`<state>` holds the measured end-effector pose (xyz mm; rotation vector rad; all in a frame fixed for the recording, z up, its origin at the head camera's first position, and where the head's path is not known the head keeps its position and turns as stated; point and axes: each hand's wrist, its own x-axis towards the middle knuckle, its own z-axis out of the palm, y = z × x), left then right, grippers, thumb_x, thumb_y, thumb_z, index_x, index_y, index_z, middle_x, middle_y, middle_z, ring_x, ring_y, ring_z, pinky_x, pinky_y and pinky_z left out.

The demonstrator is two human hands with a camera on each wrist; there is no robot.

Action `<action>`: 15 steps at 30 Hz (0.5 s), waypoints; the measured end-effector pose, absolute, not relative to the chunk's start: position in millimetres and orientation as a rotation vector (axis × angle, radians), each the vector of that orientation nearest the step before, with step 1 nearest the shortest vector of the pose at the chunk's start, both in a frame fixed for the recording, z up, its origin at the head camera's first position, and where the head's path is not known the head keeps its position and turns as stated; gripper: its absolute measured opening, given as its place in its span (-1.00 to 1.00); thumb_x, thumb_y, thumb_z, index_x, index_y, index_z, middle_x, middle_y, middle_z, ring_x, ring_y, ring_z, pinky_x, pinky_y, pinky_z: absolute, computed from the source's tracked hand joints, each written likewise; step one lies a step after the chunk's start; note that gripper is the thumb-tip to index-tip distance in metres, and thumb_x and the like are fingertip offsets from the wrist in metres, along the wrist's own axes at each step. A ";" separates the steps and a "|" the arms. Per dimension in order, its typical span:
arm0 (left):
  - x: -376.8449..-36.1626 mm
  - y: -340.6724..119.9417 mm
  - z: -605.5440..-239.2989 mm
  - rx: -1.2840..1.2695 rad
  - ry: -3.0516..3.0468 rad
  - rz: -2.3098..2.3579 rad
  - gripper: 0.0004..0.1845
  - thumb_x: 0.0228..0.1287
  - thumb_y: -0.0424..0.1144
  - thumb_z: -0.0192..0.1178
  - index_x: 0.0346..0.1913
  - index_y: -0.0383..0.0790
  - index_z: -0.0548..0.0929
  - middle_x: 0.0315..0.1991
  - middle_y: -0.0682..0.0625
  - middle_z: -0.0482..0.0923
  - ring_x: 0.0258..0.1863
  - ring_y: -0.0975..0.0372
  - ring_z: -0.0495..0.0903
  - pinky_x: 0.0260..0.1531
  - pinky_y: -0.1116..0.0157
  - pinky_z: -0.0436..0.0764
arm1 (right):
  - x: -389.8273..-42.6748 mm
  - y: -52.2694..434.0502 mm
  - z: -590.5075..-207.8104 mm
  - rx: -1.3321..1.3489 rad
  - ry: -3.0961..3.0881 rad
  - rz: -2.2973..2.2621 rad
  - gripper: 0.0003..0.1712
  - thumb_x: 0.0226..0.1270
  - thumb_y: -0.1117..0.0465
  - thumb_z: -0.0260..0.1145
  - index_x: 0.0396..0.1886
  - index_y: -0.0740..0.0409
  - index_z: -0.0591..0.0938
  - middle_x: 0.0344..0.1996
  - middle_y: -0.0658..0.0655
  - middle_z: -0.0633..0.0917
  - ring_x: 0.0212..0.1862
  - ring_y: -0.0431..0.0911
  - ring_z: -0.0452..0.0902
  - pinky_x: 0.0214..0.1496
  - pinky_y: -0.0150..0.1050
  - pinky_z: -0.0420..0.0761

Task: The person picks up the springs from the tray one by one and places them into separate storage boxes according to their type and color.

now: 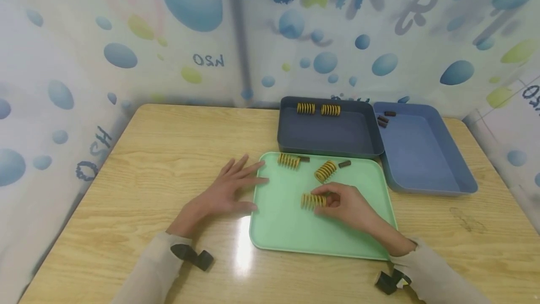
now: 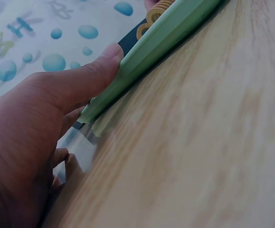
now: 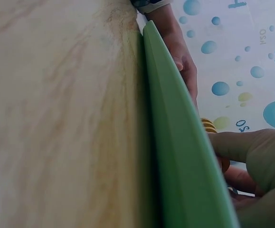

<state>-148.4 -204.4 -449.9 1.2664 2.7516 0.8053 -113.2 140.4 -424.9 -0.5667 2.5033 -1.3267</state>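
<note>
My right hand (image 1: 343,205) pinches the right end of a yellow coil spring (image 1: 313,201) between thumb and fingers, over the middle of the green tray (image 1: 287,229). In the right wrist view the tray's rim hides part of this yellow spring (image 3: 208,125). With fingers spread, my left hand (image 1: 229,189) lies at the tray's left edge; its thumb (image 2: 92,78) touches the rim in the left wrist view. Farther back on the tray lie two more yellow springs, one at left (image 1: 288,161) and one tilted (image 1: 326,171), each beside a small dark spring (image 1: 344,163).
Behind the green tray stands a dark blue tray (image 1: 331,148) with two yellow springs (image 1: 331,110) along its back wall. To its right, a lighter blue tray (image 1: 430,154) holds several small dark springs (image 1: 383,119) in its back left corner. A patterned wall rises behind the wooden table (image 1: 177,144).
</note>
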 end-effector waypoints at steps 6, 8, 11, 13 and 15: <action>-148.4 -204.2 -449.3 1.268 2.751 0.802 -0.31 0.19 0.33 0.12 0.32 0.09 0.45 0.49 0.02 0.03 0.45 -0.18 -0.21 0.31 -0.22 -0.25 | -113.4 138.7 -424.3 -0.517 2.528 -1.289 -0.59 0.05 0.14 0.52 -0.06 0.03 0.68 -0.47 -0.08 0.63 -0.44 -0.19 0.54 -0.39 -0.31 0.55; -148.3 -204.3 -448.7 1.267 2.748 0.803 -0.30 0.18 0.33 0.12 0.33 0.08 0.45 0.50 0.02 0.03 0.46 -0.17 -0.21 0.31 -0.22 -0.25 | -113.3 138.6 -424.1 -0.514 2.525 -1.296 -0.59 0.05 0.14 0.52 -0.05 0.02 0.68 -0.46 -0.08 0.63 -0.44 -0.19 0.55 -0.38 -0.31 0.55; -148.3 -204.3 -448.6 1.265 2.745 0.803 -0.30 0.18 0.34 0.11 0.33 0.08 0.45 0.50 0.02 0.03 0.46 -0.16 -0.22 0.32 -0.21 -0.26 | -112.7 138.8 -423.9 -0.515 2.512 -1.320 -0.59 0.04 0.15 0.53 -0.05 0.04 0.68 -0.43 -0.07 0.64 -0.42 -0.18 0.56 -0.38 -0.30 0.56; -148.2 -204.4 -448.7 1.266 2.742 0.806 -0.30 0.18 0.34 0.12 0.33 0.08 0.45 0.50 0.02 0.02 0.46 -0.15 -0.22 0.32 -0.20 -0.26 | -112.4 139.4 -423.4 -0.526 2.506 -1.336 -0.58 0.04 0.14 0.53 -0.05 0.05 0.69 -0.42 -0.06 0.65 -0.41 -0.17 0.56 -0.37 -0.30 0.57; -148.2 -204.5 -449.1 1.265 2.742 0.807 -0.31 0.18 0.32 0.13 0.32 0.08 0.45 0.50 0.02 0.02 0.46 -0.15 -0.22 0.32 -0.20 -0.26 | -112.8 140.0 -422.5 -0.527 2.509 -1.341 -0.59 0.04 0.13 0.53 -0.06 0.04 0.69 -0.40 -0.05 0.65 -0.40 -0.18 0.56 -0.35 -0.29 0.57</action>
